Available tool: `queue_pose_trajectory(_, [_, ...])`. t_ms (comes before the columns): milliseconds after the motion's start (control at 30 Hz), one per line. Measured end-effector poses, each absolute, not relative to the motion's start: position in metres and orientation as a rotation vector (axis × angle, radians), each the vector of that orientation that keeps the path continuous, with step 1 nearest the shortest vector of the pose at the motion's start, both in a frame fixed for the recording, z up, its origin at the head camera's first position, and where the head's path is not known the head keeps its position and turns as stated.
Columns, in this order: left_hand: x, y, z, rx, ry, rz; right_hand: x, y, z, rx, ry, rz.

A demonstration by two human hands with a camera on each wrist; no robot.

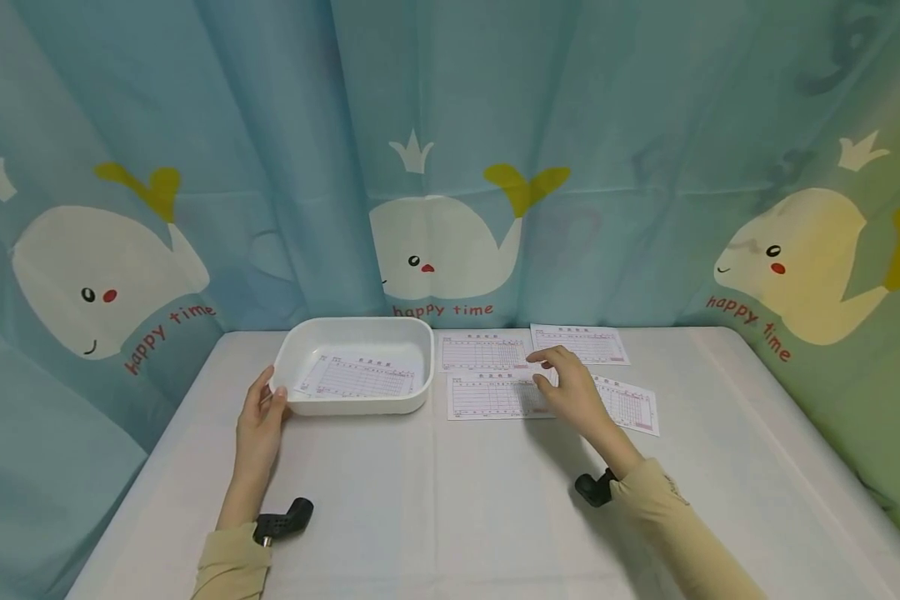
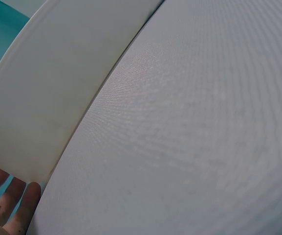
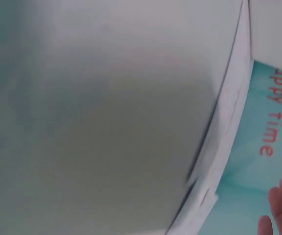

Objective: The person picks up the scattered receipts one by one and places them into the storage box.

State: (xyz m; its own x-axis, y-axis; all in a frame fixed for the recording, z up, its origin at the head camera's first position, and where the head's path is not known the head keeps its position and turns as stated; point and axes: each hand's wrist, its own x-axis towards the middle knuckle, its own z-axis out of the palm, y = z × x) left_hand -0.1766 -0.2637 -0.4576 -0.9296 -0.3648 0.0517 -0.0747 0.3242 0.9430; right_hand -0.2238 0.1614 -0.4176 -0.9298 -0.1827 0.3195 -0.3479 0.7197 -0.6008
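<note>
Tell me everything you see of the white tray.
The white tray is open-topped, a rounded rectangle with smooth, plastic-looking walls. It sits upright on the table, left of centre, printed paper lying inside. The left grip touches its near left corner; whether it touches the form at its right is unclear.

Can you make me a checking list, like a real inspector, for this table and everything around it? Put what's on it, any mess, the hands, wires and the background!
Surface: table with a white top.
Job's things: white tray with at least one slip inside; four printed slips on the table, to its right.
Clutter: nothing seen.
Grippers: left hand, fingers touching the tray's left end; right hand above the printed slips, holding nothing. A black device on each wrist.
Cables: nothing seen.
Surroundings: blue-green curtain with crowned whales and "happy time" lettering.
</note>
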Motion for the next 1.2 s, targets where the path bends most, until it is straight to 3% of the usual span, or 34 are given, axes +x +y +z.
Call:
queue_pose_trajectory(467, [-0.176,-0.264,-0.457,0.420,-2.339,-1.650,-0.225,0.211,-0.436,0.308,-2.754,0.955])
queue_pose_trajectory(1200, [-0.176,-0.263,-0.458,0.405,-2.324,-1.674,-0.238,0.279,-0.427,0.229,-3.005,0.683])
